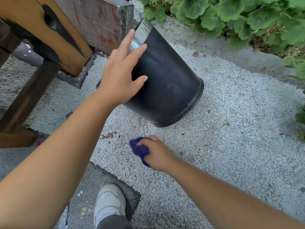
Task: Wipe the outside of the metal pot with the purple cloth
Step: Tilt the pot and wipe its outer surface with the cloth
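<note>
Metal pot (165, 76) sits tilted on the white gravel (231, 138), just right of the wooden bench (54, 38). Base rim is down on the stones nearer the person, and the shiny mouth is lifted up and away, close to the bench's stone end. The long axis runs from the base at lower right up to the mouth at upper left.

Left hand (120, 70) lies on the pot's dark side wall, fingers (130, 38) straight and spread, thumb on the wall too. My read: it's propping the tilt so the wall faces up for wiping.

Right of and below that, the right hand (155, 152) holds the purple cloth (140, 149), bunched, with fingers curled round it. It's low over the gravel, in front of the pot base, apart from the pot. The cloth isn't on the metal yet, so I'd say wiping hasn't started.

A white shoe (109, 200) is near the bottom edge and green leaves (239, 12) are behind the pot.
</note>
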